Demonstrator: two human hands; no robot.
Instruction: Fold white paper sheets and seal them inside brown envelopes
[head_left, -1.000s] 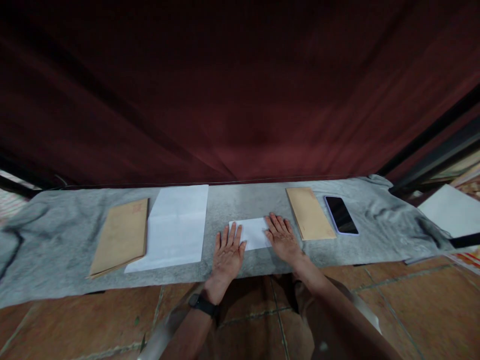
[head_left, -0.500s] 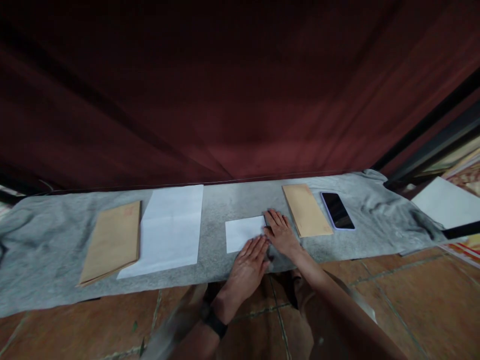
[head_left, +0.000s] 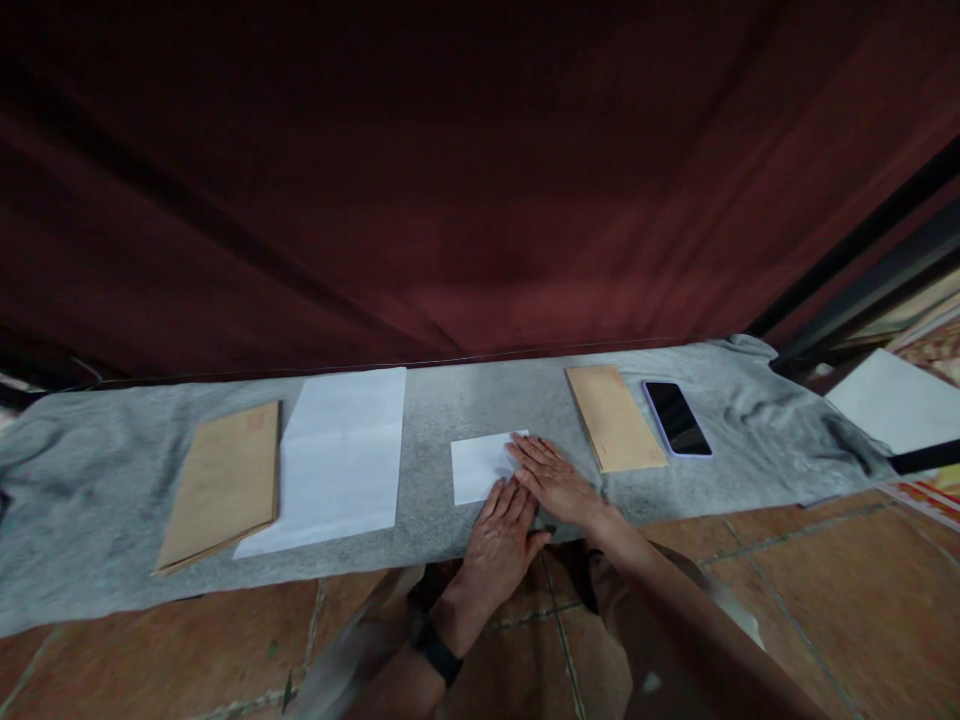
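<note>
Small sheet (head_left: pixel 476 472) is matt ppr, phone scrn (head_left: pixel 679 420) glossy, cover (head_left: pixel 431 430) cloth.

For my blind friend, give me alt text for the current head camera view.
A person's left hand and right hand rest close together at the right end of a small white paper on gray cloth. To the left lie a large white sheet and brown envelopes; to the right, another brown envelope and a phone.
</note>
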